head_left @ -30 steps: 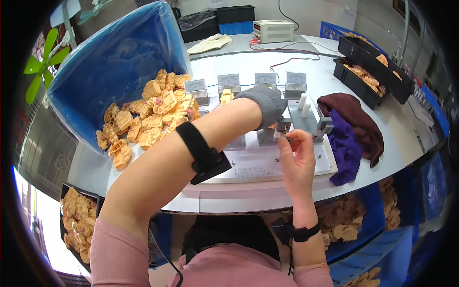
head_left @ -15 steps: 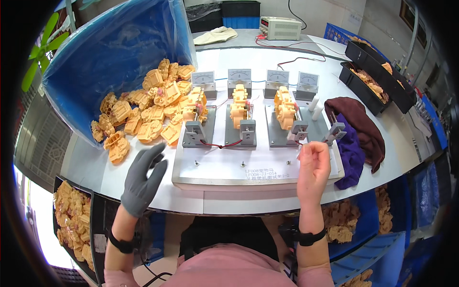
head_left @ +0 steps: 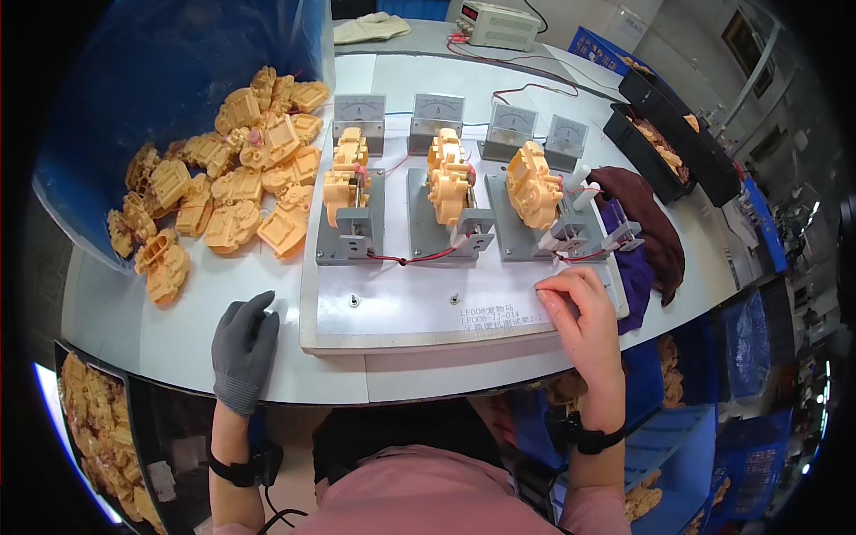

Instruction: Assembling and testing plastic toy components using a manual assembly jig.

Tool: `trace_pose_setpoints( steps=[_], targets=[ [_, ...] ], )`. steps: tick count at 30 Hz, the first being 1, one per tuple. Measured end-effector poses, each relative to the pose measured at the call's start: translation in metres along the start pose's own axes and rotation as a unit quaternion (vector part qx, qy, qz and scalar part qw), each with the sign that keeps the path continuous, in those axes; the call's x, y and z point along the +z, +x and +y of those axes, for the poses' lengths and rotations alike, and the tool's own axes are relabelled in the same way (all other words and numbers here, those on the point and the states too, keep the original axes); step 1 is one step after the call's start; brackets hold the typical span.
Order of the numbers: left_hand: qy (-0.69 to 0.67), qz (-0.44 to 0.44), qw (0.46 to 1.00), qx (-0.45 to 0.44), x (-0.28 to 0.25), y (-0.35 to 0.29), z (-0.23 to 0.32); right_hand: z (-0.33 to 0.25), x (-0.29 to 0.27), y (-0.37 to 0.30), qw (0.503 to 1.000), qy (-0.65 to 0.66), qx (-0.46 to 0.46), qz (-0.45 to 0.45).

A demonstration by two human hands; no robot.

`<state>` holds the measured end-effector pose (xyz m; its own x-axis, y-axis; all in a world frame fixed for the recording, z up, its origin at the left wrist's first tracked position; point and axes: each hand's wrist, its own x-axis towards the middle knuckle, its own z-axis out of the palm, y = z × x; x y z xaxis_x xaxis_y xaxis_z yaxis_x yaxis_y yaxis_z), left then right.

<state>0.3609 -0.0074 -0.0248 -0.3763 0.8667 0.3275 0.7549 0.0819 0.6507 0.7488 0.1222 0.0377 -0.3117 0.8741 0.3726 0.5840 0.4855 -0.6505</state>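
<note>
My left hand (head_left: 244,355), in a grey knitted glove, rests at the front edge of the white table, fingers loosely extended and holding nothing. My bare right hand (head_left: 584,323) is at the front right of the white test board (head_left: 401,334), its thumb and forefinger closed over the rightmost toggle switch, which they hide. A left toggle switch (head_left: 354,301) and a middle toggle switch (head_left: 454,300) show along the board's front. Behind them, a left gearbox (head_left: 345,183), a middle gearbox (head_left: 448,183) and a right gearbox (head_left: 533,189), all orange plastic, sit in grey metal fixtures.
Orange gearboxes (head_left: 239,185) lie heaped left of the board, spilling from a blue, plastic-lined bin (head_left: 116,98). Several dial meters (head_left: 437,110) line the board's back. A purple cloth (head_left: 635,290) lies at its right. Black trays (head_left: 655,169) and a power supply (head_left: 499,25) stand behind.
My right hand has come down onto the rightmost toggle switch. My left hand has drawn back from near the heap toward the table edge. The view has shifted a little.
</note>
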Motion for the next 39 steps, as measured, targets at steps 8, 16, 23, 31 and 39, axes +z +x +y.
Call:
trace_pose_setpoints(
  steps=[8, 16, 23, 31, 39],
  targets=[
    [0.006, 0.014, 1.000, 0.002, -0.001, -0.002, 0.003, 0.001, 0.005, 0.000, 0.999, -0.044, -0.015, 0.014],
    [0.012, 0.020, 1.000, 0.004, -0.003, -0.004, 0.006, 0.000, 0.007, 0.002, 0.998, -0.055, -0.025, 0.011],
    [0.024, 0.020, 0.999, 0.005, -0.006, -0.005, 0.006, -0.001, 0.006, 0.003, 0.998, -0.061, -0.032, 0.003],
    [0.007, 0.021, 1.000, -0.002, -0.005, -0.006, 0.005, -0.011, -0.069, 0.033, 0.995, 0.079, 0.060, 0.014],
    [-0.012, 0.026, 0.999, -0.020, -0.011, -0.008, 0.006, -0.047, -0.089, 0.053, 0.999, 0.025, 0.016, -0.015]
  ],
)
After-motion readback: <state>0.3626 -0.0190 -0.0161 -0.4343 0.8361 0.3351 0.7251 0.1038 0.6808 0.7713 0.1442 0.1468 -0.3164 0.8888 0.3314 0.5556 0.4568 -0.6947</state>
